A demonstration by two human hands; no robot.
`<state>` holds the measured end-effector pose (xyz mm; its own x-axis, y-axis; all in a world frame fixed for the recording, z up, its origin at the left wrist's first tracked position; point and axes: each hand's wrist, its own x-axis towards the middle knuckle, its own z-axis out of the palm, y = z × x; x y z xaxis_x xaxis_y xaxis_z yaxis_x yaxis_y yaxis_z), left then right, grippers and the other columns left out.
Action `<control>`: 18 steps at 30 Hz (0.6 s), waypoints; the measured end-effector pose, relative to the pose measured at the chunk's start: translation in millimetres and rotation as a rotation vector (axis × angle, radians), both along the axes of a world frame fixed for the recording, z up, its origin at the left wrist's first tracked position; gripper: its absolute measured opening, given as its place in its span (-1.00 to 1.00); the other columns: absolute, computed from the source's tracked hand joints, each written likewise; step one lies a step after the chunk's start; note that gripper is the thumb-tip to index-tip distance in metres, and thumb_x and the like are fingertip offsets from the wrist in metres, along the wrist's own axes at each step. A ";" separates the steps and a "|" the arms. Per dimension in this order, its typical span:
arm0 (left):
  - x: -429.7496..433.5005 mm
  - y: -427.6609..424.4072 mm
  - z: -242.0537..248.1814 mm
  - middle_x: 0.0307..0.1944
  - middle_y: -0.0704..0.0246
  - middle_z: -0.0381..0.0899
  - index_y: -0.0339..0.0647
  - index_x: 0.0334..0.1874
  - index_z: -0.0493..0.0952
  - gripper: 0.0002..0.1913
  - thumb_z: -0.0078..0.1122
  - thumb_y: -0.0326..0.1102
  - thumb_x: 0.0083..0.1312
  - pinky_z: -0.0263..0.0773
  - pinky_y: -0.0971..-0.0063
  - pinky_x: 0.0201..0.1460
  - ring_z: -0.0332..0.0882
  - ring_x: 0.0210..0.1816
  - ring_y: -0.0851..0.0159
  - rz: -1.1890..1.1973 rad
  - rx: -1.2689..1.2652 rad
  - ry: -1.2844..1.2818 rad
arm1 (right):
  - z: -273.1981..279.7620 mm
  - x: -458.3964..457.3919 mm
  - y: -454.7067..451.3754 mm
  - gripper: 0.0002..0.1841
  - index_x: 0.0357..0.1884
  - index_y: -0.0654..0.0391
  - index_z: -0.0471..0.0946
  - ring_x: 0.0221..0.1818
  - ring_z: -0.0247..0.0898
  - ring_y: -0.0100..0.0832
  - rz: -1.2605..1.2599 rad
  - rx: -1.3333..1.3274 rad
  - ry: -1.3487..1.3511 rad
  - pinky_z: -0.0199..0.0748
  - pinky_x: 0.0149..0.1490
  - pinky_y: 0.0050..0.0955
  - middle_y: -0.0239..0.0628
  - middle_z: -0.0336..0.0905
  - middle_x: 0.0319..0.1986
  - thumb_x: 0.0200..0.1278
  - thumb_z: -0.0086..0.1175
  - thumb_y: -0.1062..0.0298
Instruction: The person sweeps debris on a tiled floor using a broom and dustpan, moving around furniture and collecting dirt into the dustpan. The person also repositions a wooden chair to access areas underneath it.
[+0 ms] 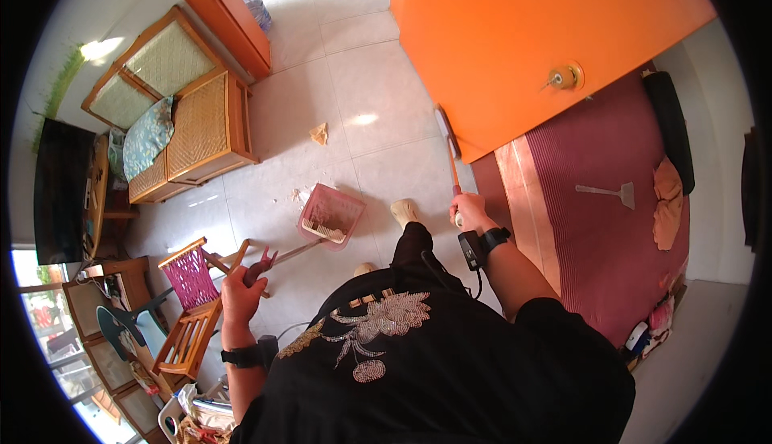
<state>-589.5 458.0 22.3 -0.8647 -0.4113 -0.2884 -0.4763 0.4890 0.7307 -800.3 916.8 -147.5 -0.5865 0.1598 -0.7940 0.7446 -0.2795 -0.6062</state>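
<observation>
My left hand (pixel 241 296) is closed around the handle of a pink plastic dustpan (pixel 347 198), whose pan rests on the tiled floor ahead of me. Inside the pan lie a pale comb-like strip and some dark debris. My right hand (pixel 470 210) grips the orange handle of a broom (pixel 446 133); its head is at the lower edge of the orange door (pixel 512 40). Small pale scraps (pixel 295 194) lie on the floor beside the pan. Farther ahead is a crumpled tan piece (pixel 319 134), apparently paper or a leaf.
A wooden settee with woven panels (pixel 199 136) stands at the upper left, a folding wooden chair (pixel 193 323) at lower left. Right of me, a maroon mat (pixel 603 251) bears a pale fly swatter (pixel 624 195). The open door juts in at the upper right.
</observation>
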 end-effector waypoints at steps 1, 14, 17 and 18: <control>-13.5 7.0 2.1 -0.49 0.35 0.65 -0.41 -0.47 0.50 -0.85 0.30 -0.48 0.00 0.32 0.51 -0.48 0.36 -0.57 0.49 0.011 0.028 0.000 | 2.0 -16.3 1.2 -0.87 -0.66 0.22 0.31 -0.80 0.29 -0.28 -0.013 0.007 0.014 0.22 -0.72 -0.30 -0.18 0.32 -0.71 -0.06 -0.07 0.63; -149.2 68.4 15.0 -0.55 0.40 0.60 -0.40 -0.55 0.37 -0.78 0.29 -0.50 0.01 0.19 0.56 -0.52 0.20 -0.56 0.56 0.110 0.030 -0.066 | -14.9 -211.3 -24.8 -0.94 -0.55 0.12 0.49 -0.62 0.47 -0.25 0.586 0.266 0.243 0.34 -0.58 -0.18 -0.24 0.47 -0.65 -0.11 0.10 0.53; -166.5 76.2 8.5 -0.49 0.40 0.64 -0.40 -0.54 0.37 -0.79 0.28 -0.52 0.02 0.19 0.56 -0.52 0.19 -0.55 0.58 0.106 -0.009 -0.119 | -52.8 -260.6 -54.9 -0.94 -0.72 0.07 0.57 -0.51 0.57 -0.15 1.307 0.835 0.877 0.45 -0.44 -0.24 -0.15 0.58 -0.63 -0.26 0.19 0.37; -171.3 79.4 8.8 -0.45 0.39 0.66 -0.40 -0.54 0.37 -0.79 0.27 -0.52 0.03 0.19 0.57 -0.52 0.19 -0.54 0.58 0.105 0.006 -0.092 | -62.8 -274.1 -72.0 -0.92 -0.73 0.08 0.56 -0.52 0.56 -0.15 1.097 0.426 0.701 0.44 -0.45 -0.26 -0.14 0.57 -0.64 -0.25 0.18 0.34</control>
<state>-760.7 537.3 31.1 -0.7866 -0.4964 -0.3671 -0.5898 0.4282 0.6847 -1074.4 844.8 -210.3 -0.8237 -0.4882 -0.2884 -0.0345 0.5508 -0.8339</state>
